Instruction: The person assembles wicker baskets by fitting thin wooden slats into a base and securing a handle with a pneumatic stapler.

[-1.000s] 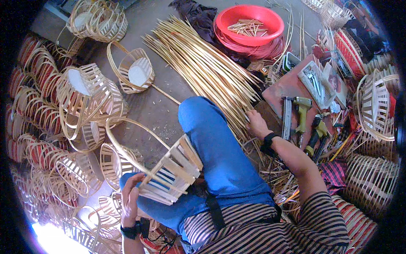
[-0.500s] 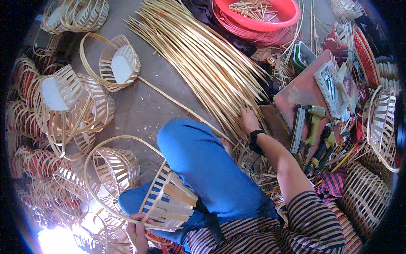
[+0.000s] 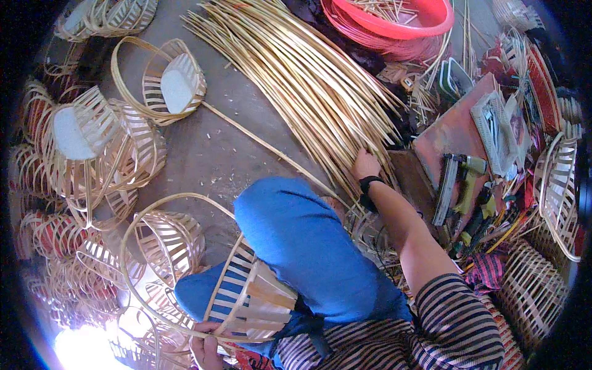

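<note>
An openwork bamboo basket (image 3: pixel 264 302) with a large hoop handle (image 3: pixel 126 246) lies tilted on its side in my lap, against my blue-trousered leg. My left hand (image 3: pixel 206 346) is closed round its rim, close to where the handle joins. My right arm stretches forward to a long pile of pale bamboo strips (image 3: pixel 308 86) on the floor. At the pile's near end, my right hand (image 3: pixel 366 164) has its fingers bent in among the strips, seemingly gripping one; its fingertips are partly hidden.
Several finished-looking baskets (image 3: pixel 176 86) stand and stack on the left. One long stick (image 3: pixel 265 150) crosses the floor. A pink basin (image 3: pixel 425 24) sits at the far right. A nail gun (image 3: pixel 462 179) and a white tray (image 3: pixel 493 132) lie on a reddish board (image 3: pixel 435 145) to the right.
My right hand has moved a little farther forward along the bamboo strips. The basket in my left hand has turned slightly. The whole view has shifted a little.
</note>
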Tool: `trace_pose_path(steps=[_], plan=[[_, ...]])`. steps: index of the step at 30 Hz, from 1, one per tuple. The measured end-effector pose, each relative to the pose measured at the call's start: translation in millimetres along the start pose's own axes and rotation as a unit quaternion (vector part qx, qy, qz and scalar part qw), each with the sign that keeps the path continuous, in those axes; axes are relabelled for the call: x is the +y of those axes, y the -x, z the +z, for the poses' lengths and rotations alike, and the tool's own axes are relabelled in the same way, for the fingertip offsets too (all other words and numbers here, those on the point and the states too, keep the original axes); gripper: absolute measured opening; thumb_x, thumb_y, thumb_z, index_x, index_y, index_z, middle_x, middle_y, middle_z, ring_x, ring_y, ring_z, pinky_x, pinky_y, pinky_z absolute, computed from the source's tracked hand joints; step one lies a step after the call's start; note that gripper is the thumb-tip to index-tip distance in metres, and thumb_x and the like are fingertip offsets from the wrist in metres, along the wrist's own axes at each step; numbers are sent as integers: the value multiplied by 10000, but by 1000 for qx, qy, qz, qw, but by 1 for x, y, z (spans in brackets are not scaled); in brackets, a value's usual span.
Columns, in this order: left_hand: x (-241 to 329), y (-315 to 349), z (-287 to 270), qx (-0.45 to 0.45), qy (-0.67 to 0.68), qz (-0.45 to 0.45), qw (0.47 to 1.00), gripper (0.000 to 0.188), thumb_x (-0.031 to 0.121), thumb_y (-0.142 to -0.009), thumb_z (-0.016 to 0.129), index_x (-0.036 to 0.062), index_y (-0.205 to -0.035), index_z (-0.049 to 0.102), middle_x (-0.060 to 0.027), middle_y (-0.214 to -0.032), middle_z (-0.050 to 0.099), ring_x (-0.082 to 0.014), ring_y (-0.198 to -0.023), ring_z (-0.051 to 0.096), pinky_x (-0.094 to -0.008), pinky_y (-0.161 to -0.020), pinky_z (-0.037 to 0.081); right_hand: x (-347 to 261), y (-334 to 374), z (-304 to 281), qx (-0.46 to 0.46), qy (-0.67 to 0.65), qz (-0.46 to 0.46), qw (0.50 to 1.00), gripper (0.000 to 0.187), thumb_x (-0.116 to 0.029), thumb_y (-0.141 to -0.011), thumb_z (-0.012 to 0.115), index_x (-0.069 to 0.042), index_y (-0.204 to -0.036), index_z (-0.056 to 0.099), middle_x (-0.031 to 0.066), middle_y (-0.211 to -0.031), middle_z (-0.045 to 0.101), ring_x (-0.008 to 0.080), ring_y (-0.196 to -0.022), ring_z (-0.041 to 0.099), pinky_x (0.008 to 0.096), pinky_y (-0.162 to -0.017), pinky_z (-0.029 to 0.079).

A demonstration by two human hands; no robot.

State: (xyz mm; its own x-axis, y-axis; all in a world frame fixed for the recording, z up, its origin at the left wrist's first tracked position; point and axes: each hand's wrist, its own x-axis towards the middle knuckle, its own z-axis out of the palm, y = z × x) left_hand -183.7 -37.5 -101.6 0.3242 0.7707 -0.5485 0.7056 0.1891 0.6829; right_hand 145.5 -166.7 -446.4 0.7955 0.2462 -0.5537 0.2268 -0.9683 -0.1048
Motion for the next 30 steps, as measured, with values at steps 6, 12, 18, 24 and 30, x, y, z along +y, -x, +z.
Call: trace_pose_path(steps=[6, 12, 18, 24, 30], plan=[[-8, -6, 2, -31, 8, -9, 999, 201, 163, -768, 406, -5, -864, 462, -88, -715, 535, -131, -640, 500, -244, -592, 413, 0, 10, 11, -13, -119, -21, 993, 258, -155, -707, 534, 19, -878, 451, 209, -825, 546, 345, -766, 528, 405, -675, 426], [-2, -17, 21, -39, 38, 91, 994, 208, 129, -783, 386, -23, -922, 416, -118, -705, 541, -156, -636, 523, -257, -607, 428, 10, 29, 7, -8, -428, -158, 890, 232, -225, -750, 544, 0, -696, 523, 90, -606, 539, 181, -512, 509, 302, -471, 392], [-1, -27, 29, -84, 94, 130, 984, 108, 55, -802, 359, -19, -861, 413, -144, -723, 555, -125, -570, 507, -214, -548, 419, 28, 58, -66, -226, -613, -43, 756, 214, -227, -808, 425, -55, -735, 530, -32, -496, 389, 63, -371, 315, 206, -343, 237], [14, -34, 33, -105, 76, 179, 975, 132, 119, -829, 378, -1, -854, 427, -93, -704, 554, -81, -530, 454, -191, -502, 381, 41, 81, -123, -283, -632, -59, 719, 230, -229, -833, 371, -62, -793, 524, -59, -505, 342, 47, -407, 281, 192, -365, 207], [18, -44, 32, -117, 79, 180, 974, 136, 129, -827, 392, 3, -858, 434, -82, -705, 549, -75, -530, 451, -188, -507, 374, 75, 100, -142, -480, -717, -84, 498, 215, -194, -861, 337, -24, -897, 465, -53, -496, 296, 43, -412, 307, 181, -363, 245]])
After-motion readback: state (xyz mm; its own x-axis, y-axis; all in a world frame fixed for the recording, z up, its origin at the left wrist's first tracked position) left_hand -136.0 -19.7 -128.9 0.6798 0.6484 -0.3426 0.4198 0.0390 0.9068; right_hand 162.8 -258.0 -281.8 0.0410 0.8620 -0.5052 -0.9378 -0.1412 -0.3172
